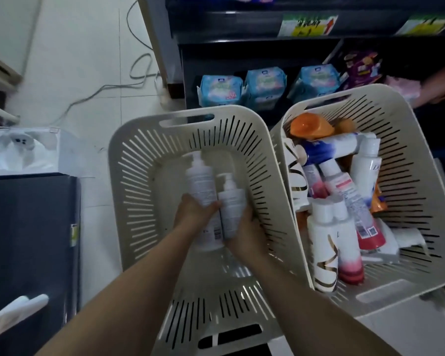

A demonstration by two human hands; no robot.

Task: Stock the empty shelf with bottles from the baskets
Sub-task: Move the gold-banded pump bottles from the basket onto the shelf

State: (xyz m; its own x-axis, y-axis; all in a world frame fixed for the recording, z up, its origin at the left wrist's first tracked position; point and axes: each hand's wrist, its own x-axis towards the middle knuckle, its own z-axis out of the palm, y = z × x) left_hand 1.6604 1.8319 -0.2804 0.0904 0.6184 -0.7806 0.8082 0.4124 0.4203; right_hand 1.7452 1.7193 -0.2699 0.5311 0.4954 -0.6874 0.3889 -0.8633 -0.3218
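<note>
both forearms reach into my left basket (pixel 129 160): left hand (pixel 193 217) and right hand (pixel 244 227) each wrap 1 pump bottle (pixel 201 181), ready to lift.

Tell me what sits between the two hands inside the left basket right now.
In the head view, two white pump bottles: the left hand grips the larger one, the right hand the smaller one. They lie side by side in the left basket.

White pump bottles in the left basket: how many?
2. The larger pump bottle is held by the left hand; the smaller pump bottle, beside it, by the right hand. None visibly hidden.
</note>
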